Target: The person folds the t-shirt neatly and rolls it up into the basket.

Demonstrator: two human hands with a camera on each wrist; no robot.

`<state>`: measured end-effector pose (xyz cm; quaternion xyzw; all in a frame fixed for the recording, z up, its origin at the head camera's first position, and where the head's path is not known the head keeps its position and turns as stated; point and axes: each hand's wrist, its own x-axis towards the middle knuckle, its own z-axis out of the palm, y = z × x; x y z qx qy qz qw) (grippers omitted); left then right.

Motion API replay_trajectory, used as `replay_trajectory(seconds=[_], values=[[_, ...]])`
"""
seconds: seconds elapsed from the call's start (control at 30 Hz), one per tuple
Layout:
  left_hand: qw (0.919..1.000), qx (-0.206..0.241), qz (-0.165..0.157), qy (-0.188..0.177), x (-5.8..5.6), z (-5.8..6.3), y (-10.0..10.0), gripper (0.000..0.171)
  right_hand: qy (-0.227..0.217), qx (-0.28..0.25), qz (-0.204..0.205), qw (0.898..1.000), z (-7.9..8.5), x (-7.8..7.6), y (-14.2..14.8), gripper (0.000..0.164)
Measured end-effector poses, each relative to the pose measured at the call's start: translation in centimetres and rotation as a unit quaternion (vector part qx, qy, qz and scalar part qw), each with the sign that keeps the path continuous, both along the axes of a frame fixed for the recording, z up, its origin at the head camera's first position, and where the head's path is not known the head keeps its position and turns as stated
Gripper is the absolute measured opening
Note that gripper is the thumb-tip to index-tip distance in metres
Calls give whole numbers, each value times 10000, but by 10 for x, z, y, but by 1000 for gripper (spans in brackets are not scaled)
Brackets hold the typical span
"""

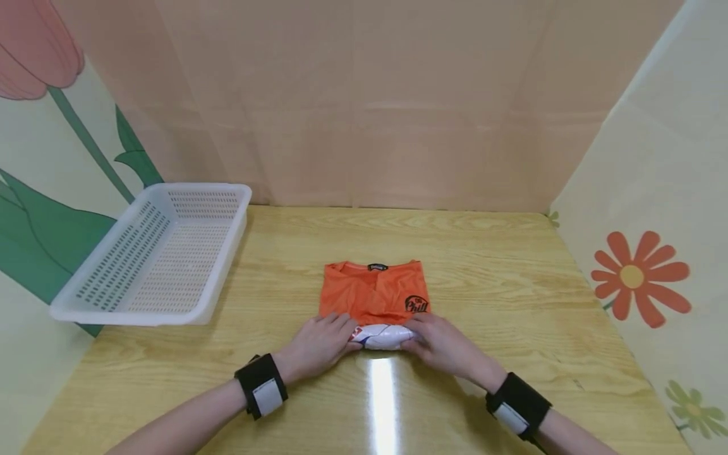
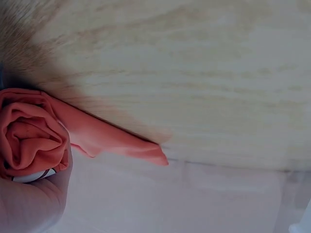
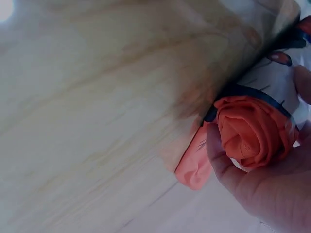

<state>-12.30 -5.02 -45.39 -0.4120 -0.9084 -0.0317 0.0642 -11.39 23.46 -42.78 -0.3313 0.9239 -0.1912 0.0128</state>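
An orange shirt (image 1: 370, 294) lies on the table, neckline away from me, with a black round print near its right side. Its near end is wound into a roll (image 1: 387, 337) with a glossy white printed face outside. At the left end of the roll my left hand (image 1: 321, 344) grips the cloth. My right hand (image 1: 446, 344) holds the opposite end, thumb on the near side. In the left wrist view, the coiled orange end (image 2: 31, 136) sits against the hand. The right wrist view shows the other spiral end (image 3: 252, 133) between curled fingers (image 3: 226, 170).
A white perforated plastic basket (image 1: 222, 253) stands at the left on the wood-grain table (image 1: 483, 265). A pinkish sheet (image 1: 398, 107) hangs behind the table's back edge. Flower-printed panels (image 1: 648, 189) flank both sides. Each wrist wears a black band (image 1: 261, 385).
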Motion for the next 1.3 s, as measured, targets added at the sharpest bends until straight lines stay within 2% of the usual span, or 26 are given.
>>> replay_trajectory(seconds=[0.13, 0.23, 0.37, 0.47, 0.57, 0.67, 0.77, 0.87, 0.97, 1.1, 1.2, 1.3], values=[[9979, 276, 96, -584, -3, 1, -1, 33, 316, 280, -334, 9986, -1, 8, -2, 48], [9941, 442, 224, -968, -3, 2, -1, 30, 673, 376, -377, 9963, -4, 12, -4, 56], [9910, 510, 299, -1200, -4, 5, 1, 31, 1087, 448, -324, 9925, -7, 13, -6, 39], [9907, 481, 345, -1224, -4, 6, 2, 33, 1143, 372, -295, 9923, -9, 12, -7, 30], [9952, 252, 370, -874, -3, 6, 2, 35, 978, 223, -268, 9946, -10, 11, -8, 25], [9993, -94, 326, -152, 0, 7, 1, 46, 679, 52, -210, 9975, -10, 7, -9, 20], [9979, -341, 266, 481, 1, 4, 0, 61, 358, -8, -132, 9993, -7, 2, -7, 16], [9963, -376, 278, 722, 0, 0, 1, 57, -25, 46, -95, 9999, -3, -3, -6, 12], [9979, -193, 343, 521, -1, -3, 2, 47, -351, 149, -167, 9991, 0, -4, -6, 13], [9989, 122, 419, -150, -4, -2, 4, 44, -458, 406, -428, 9972, 2, -1, -7, 22], [9965, 298, 494, -610, -7, -1, 4, 43, -135, 674, -550, 9961, 1, 6, -8, 44], [9942, 406, 535, -842, -9, 1, 4, 42, 443, 845, -546, 9939, -2, 11, -8, 63]])
